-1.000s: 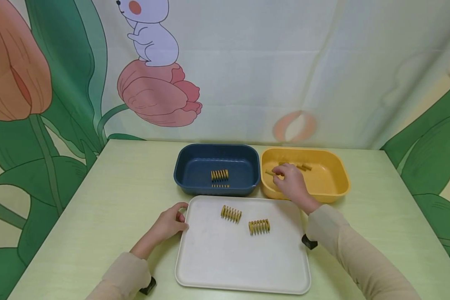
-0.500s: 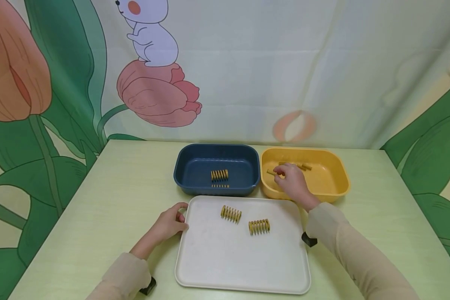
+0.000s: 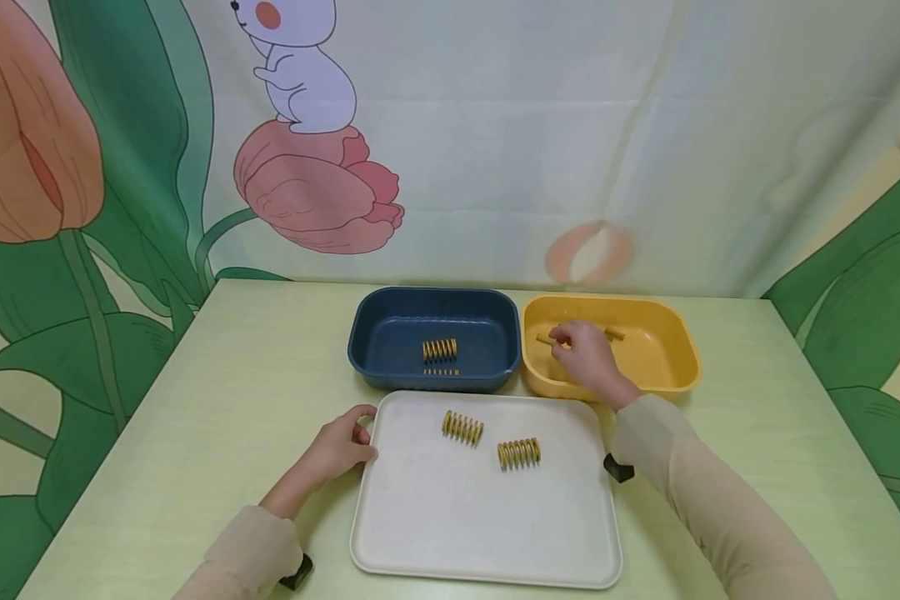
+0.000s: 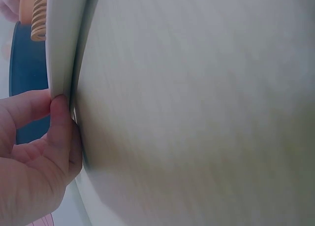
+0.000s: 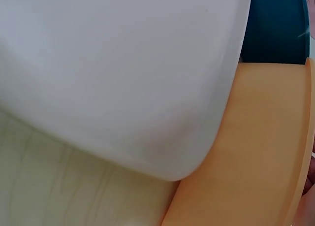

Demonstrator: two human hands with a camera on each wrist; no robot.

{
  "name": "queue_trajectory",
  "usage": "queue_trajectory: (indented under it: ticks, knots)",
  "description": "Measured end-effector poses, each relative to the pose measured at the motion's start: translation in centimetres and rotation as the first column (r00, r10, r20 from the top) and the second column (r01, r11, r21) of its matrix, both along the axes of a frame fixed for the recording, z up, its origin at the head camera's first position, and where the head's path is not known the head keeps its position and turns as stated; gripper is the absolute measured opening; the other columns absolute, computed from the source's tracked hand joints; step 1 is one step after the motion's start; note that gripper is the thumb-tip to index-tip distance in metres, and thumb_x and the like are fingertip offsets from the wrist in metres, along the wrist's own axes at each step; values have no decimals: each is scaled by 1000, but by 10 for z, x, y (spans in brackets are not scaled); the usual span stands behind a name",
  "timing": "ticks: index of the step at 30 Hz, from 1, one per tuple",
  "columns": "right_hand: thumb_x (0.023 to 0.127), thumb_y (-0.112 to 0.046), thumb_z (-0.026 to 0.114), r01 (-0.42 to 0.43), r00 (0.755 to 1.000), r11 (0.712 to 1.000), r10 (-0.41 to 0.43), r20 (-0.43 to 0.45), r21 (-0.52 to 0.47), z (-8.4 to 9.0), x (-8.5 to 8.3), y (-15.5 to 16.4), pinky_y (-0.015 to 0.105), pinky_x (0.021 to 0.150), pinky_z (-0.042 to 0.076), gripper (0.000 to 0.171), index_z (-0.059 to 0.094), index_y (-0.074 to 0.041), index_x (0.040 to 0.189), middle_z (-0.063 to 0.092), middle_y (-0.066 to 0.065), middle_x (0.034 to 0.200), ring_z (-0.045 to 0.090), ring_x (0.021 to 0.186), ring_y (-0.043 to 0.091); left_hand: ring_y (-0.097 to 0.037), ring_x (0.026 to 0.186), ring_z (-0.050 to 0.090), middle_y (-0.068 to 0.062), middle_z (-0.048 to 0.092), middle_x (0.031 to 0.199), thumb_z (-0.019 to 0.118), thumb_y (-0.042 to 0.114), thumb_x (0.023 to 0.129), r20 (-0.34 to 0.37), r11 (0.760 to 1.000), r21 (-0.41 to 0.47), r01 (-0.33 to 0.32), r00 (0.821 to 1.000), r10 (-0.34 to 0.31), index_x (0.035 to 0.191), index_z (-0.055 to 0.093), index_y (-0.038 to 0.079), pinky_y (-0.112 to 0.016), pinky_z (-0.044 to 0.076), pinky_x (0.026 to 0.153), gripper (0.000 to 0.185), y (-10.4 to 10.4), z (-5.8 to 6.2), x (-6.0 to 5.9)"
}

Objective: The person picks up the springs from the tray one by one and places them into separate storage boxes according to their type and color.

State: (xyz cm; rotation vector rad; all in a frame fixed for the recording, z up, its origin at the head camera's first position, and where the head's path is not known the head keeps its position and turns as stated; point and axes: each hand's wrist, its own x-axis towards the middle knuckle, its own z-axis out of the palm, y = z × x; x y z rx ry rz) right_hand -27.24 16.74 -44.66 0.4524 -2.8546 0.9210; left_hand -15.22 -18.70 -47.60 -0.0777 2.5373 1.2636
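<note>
My left hand [image 3: 336, 447] pinches the left rim of a white tray [image 3: 487, 525] between thumb and fingers, as the left wrist view shows. Two gold coil springs, one farther back [image 3: 462, 427] and one to its right [image 3: 519, 453], lie on their sides on the tray. Over the yellow bin [image 3: 663, 371], my right hand [image 3: 588, 358] pinches a short yellowish rod [image 3: 544, 340], its free end pointing left. Behind that hand other short rods [image 3: 613, 333] lie in the bin, partly hidden. The right wrist view catches only a sliver of the fingers at its right edge.
A dark blue bin [image 3: 375, 367] stands left of the yellow one, with a gold coil spring [image 3: 439, 350] inside, mirrored in its front wall. Both bins sit behind the tray on a pale green table [image 3: 270, 358]. A printed curtain [image 3: 495, 167] hangs beyond the table.
My right hand has shifted slightly right and farther into the yellow bin with the rod, covering more of the rods behind it. My left hand and the tray have stayed put.
</note>
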Motion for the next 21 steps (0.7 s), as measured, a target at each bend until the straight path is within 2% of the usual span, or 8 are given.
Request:
queue_trajectory:
  ticks: [12,21]
  knots:
    - [88,1,58,-14,999,1000,13,45,10,-4,-7,7,51,89,51,20,69,10,103,68,26,104,63,96,39,-14,65,49,-7,53,79,63,-11,78,-15,999,46,4,1000,-4,131,48,-6,-25,45,61,55,-1,0,2]
    - [88,2,57,-13,997,1000,13,70,2,-4,-13,10,50,88,50,21,68,10,103,68,26,102,63,95,39,-14,66,49,-8,54,80,63,-10,79,-21,999,32,4,1000,-3,131,48,-6,-25,45,61,55,-1,0,2]
